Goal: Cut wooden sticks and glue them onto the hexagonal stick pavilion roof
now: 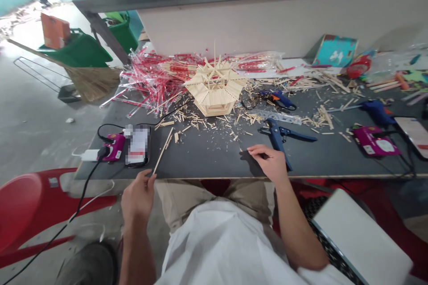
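Head view: left hand pinches wooden stick, near left, by its near end, presumably keeping its length free; right hand, near blue cutter, fingertips together, contents untellable; wooden model, far side.

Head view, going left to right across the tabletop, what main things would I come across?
Purple power block, phone, thin wooden stick pinched in the left hand, wooden model, blue cutter, second purple power block, second phone.
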`<state>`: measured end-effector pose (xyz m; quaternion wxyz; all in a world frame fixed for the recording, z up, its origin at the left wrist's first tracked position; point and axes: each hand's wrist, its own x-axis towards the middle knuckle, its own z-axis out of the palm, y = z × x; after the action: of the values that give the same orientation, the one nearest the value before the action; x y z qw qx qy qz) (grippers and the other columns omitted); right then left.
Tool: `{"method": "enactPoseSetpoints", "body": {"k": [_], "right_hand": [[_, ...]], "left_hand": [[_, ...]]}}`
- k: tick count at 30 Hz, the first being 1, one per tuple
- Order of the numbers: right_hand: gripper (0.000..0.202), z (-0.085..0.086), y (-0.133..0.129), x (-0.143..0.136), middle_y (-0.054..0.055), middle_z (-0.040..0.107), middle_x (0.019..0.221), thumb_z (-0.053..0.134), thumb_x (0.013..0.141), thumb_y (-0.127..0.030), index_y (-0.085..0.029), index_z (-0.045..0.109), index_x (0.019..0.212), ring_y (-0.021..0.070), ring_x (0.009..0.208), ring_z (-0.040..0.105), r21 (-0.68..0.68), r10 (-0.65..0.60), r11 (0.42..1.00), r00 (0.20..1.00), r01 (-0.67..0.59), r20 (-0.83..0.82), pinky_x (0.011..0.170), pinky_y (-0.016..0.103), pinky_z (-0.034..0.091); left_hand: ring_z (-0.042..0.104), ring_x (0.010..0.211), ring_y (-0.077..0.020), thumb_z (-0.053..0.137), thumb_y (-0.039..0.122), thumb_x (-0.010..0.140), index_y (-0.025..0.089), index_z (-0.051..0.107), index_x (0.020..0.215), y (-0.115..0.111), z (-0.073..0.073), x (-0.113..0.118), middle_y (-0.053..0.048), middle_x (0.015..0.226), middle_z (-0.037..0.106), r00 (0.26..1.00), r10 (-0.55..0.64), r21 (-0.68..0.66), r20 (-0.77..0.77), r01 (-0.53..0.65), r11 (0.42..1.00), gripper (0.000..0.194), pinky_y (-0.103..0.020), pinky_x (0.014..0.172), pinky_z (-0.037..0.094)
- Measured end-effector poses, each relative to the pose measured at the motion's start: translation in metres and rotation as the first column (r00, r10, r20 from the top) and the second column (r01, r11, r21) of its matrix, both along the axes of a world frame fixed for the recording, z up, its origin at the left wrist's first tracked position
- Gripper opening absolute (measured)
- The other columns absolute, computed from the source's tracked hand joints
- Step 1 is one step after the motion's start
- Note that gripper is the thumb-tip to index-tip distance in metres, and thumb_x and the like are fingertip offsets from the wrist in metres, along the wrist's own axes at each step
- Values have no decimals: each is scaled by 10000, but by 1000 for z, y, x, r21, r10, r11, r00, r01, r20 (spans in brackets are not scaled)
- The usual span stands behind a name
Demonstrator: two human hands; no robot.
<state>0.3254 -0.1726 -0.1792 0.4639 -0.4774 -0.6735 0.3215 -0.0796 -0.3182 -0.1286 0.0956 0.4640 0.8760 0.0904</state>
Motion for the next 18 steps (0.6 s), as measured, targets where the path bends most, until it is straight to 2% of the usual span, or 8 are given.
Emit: {"method": "enactPoseSetpoints", "body": {"k": [3,8,13,18], "right_hand": [[143,1,0,-1,56,804,947,680,892,-240,-235,750,768,214,911,759,8,11,1000,1000,-12,26,895,385,587],[174,3,1,-2,44,808,967,653,915,-229,-248,768,786,214,927,760,15,42,999,997,-43,64,904,392,591],[175,4,1,-3,50,797,985,632,929,-203,-242,763,818,205,944,748,55,9,998,997,-14,79,912,383,579],[240,4,2,0,37,789,1014,571,954,-153,-258,760,850,198,985,723,102,35,994,992,-48,121,915,387,566]], "left_hand": [[741,955,-254,489,415,1012,200,683,1230,0,-5,-1,-81,1033,788,1000,-16,44,2,16,999,362,-327,827,486],[740,926,-255,481,437,1014,193,704,1210,-1,-6,4,-80,1031,788,1000,4,39,-7,-4,999,385,-336,809,478],[713,878,-324,441,472,1012,259,777,1128,5,4,9,-112,984,790,993,31,-110,-117,-44,993,415,-377,722,425],[697,869,-332,394,504,1007,264,768,1120,15,15,12,-132,962,781,986,51,-257,-160,-91,962,458,-364,696,407]]}}
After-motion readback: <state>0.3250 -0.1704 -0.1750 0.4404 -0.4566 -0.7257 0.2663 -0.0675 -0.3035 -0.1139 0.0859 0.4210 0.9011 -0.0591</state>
